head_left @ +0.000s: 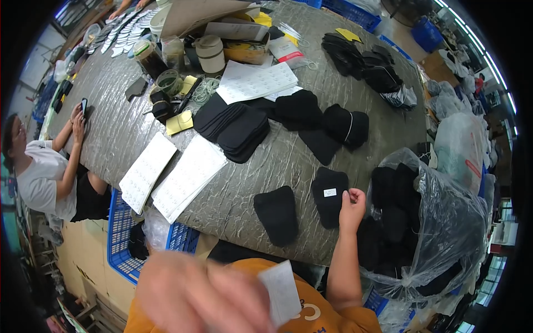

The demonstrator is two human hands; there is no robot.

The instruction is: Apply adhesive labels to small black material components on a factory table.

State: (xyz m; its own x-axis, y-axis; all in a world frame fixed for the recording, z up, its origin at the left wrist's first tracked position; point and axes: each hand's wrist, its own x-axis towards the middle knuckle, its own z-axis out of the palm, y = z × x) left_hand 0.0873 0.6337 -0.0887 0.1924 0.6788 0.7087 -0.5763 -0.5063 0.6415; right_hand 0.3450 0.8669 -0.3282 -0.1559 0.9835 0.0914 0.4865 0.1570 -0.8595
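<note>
My left hand [202,291] is large and blurred close in front of me. A piece of white paper [282,293] shows at its fingertips and appears held there. On the table lies a black fabric piece [328,211] bearing a small white label [330,192]. My right hand [352,210] is at that piece's right edge, its thumb and fingers pinched together beside the label. Whatever the pinch holds is hidden. A second black fabric piece [276,216], with no label visible, lies to the left.
Black fabric stacks [242,133] and white printed sheets [189,176] lie farther back on the table [239,194]. A clear plastic bag [444,222] of black pieces sits at right. A blue basket [119,233] stands at lower left. Another person [53,172] holds a phone at left.
</note>
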